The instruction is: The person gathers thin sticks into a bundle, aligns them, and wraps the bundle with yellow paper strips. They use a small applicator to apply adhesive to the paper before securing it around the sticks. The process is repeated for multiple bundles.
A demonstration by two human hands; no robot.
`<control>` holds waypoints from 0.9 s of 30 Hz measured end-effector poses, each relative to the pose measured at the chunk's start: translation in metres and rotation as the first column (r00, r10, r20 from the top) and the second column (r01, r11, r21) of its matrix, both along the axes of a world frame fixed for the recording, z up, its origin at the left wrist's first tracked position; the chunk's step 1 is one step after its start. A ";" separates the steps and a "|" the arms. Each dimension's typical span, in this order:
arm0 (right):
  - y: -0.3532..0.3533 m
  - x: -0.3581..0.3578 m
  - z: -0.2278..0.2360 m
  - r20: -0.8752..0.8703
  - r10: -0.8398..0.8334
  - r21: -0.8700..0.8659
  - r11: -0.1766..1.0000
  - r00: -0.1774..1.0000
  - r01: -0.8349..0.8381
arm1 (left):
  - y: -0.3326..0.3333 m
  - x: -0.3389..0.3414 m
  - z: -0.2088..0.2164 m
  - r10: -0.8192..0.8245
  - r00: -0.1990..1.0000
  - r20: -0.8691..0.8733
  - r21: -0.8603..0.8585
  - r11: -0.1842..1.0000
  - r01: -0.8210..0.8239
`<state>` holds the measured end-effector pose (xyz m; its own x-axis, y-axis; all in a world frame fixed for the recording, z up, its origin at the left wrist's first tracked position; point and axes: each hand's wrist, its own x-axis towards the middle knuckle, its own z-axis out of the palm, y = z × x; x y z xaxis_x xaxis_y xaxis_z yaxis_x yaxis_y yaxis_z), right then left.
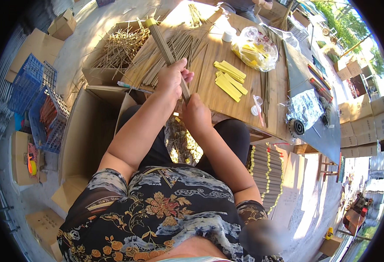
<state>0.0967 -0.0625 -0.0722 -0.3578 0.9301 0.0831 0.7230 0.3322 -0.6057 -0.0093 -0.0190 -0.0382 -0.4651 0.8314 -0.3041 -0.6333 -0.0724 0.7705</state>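
Both my hands are closed round a bundle of thin brown incense sticks (162, 44), which slants up and away to the left over the table's near edge. A yellow band wraps its far end. My left hand (171, 79) grips the middle of the bundle, thumb and fingertips showing on its right side. Lower down, my right hand (196, 114) is closed round the near end, which it hides. Loose incense sticks (191, 49) lie spread beyond my left hand. Flat yellow paper strips (230, 83) rest to the right of my hands on the wooden table (203, 83).
A clear bag of yellow strips (255, 49) and a white jar (229, 35) stand farther back. At left are a carton of broken sticks (119, 48), an open carton (85, 126) and blue crates (47, 118). Banded bundles (265, 177) lie below the table's right side. Another person (243, 5) is opposite.
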 end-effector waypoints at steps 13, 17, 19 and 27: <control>-0.009 0.024 0.039 -0.319 0.223 -0.143 0.949 0.921 -0.280 | -0.036 0.012 0.011 -0.221 0.952 -0.211 0.200 0.944 0.264; -0.018 0.045 0.055 -0.365 0.221 0.014 0.973 0.904 -0.232 | -0.036 -0.014 0.042 -0.047 0.193 -0.980 -0.037 0.998 0.053; -0.027 0.052 0.085 -0.250 0.292 0.261 0.938 0.923 -0.226 | -0.039 -0.022 0.052 -0.035 -0.203 -0.978 -0.050 0.996 0.068; 0.010 0.038 0.099 0.351 0.106 0.534 0.794 0.930 -0.292 | -0.061 -0.007 0.083 -0.052 -0.707 -0.705 -0.369 0.879 0.303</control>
